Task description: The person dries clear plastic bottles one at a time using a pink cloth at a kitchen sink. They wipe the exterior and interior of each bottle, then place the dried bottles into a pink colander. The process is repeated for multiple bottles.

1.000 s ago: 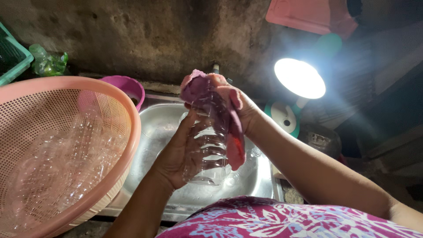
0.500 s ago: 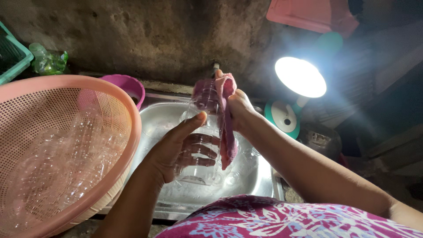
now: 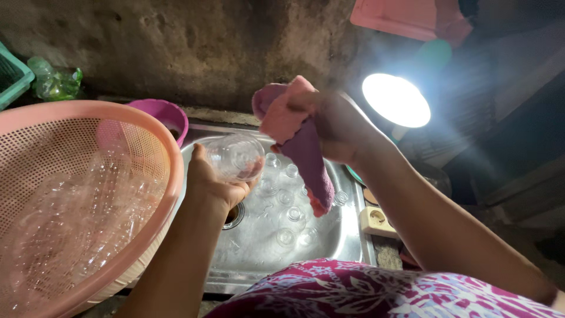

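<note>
Head view: clear cups (image 3: 285, 212) in steel sink (image 3: 259, 268).

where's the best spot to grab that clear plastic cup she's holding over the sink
Probably around its side wall, coming from below-left as the left hand does. The clear cup is tipped on its side with its mouth towards the cloth, so fingers wrapped around the round body leave that opening free.

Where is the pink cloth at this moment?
In the head view, the pink cloth hangs from the right hand above the steel sink, just right of the clear cup in the left hand.
</note>
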